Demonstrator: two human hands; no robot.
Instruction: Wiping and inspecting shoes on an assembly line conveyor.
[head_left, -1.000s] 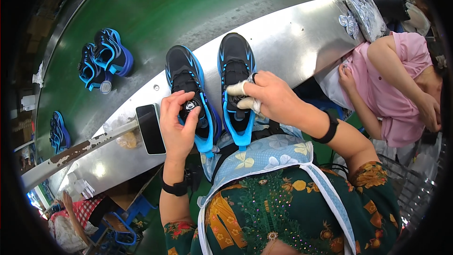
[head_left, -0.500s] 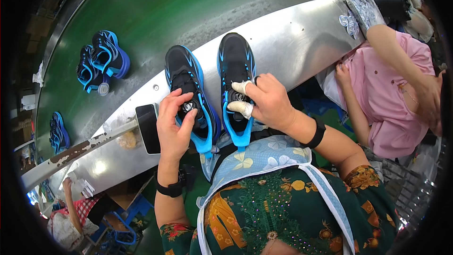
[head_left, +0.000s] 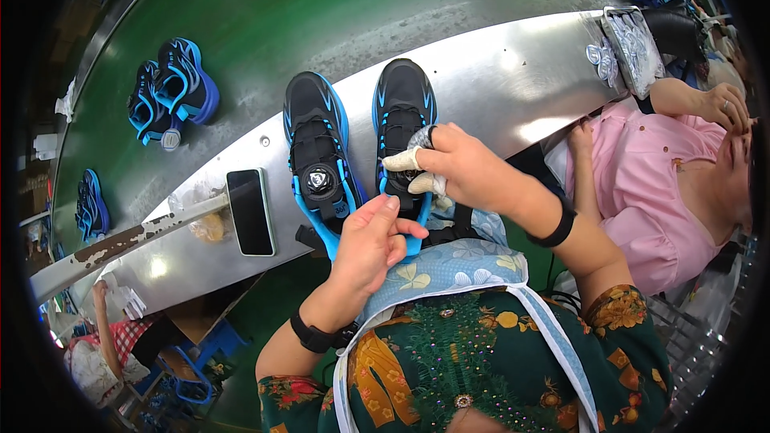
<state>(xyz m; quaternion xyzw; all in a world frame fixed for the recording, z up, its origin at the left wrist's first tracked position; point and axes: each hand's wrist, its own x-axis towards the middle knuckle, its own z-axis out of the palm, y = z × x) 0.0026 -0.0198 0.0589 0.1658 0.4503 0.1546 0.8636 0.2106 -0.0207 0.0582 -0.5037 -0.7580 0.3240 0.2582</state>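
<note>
Two black sneakers with blue trim lie side by side before me, toes pointing away: a left shoe [head_left: 309, 100] and a right shoe [head_left: 403, 84]. A round lacing dial [head_left: 321, 181] shows uncovered on the left shoe's tongue. My right hand [head_left: 473, 168], with pale finger covers on its thumb and forefinger, grips the right shoe's dial, which the fingers partly hide. Just below it, my left hand [head_left: 369, 244] is closed in a pinch over the right shoe's opening. What lies between those fingertips is too small to tell.
A phone [head_left: 251, 212] lies on the metal ledge [head_left: 489, 72], beside a chipped metal bar [head_left: 136, 236]. More sneakers [head_left: 172, 88] stand on the green surface [head_left: 265, 16] beyond. At right, a person in pink [head_left: 642, 184] sits near a tray of clear-wrapped pieces [head_left: 634, 44].
My left hand has let go of the left shoe's dial and moved right to the right shoe's opening. My right hand stays at the right shoe's dial.
</note>
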